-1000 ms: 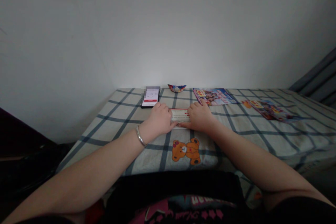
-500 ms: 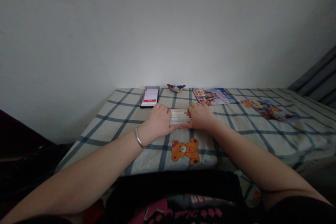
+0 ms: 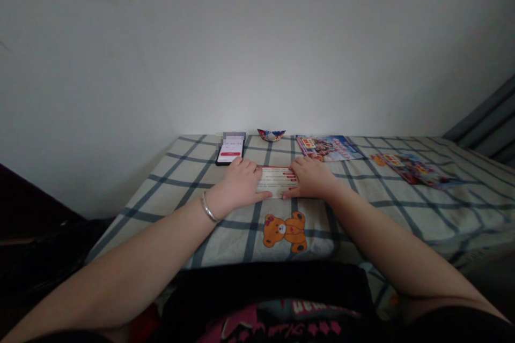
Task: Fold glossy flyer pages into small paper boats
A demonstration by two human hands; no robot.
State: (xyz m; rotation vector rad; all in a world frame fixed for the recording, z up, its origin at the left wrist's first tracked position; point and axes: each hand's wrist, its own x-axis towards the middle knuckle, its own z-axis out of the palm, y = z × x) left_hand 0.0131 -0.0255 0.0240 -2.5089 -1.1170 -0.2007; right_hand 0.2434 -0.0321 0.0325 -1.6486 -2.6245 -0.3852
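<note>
Beside the pale grey wall (image 3: 257, 53), the tabletop (image 3: 185, 174) under blue-and-white checked cloth (image 3: 356, 179) carries a white printed paper rectangle (image 3: 274, 178), its ends held by the left hand (image 3: 240, 185) and right hand (image 3: 311, 178). The inside of the small red-and-blue wrapper (image 3: 271, 135) is hidden.

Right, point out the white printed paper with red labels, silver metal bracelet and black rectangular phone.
White printed paper with red labels (image 3: 276, 178): head view, middle of printed face.
Silver metal bracelet (image 3: 207, 209): head view, outer band.
Black rectangular phone (image 3: 231, 149): head view, lit screen.

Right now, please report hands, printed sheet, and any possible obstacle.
Left hand at left end of printed sheet; right hand at right end. Sheet text-side up, middle uncovered. Phone close beyond left hand, off the sheet.
</note>
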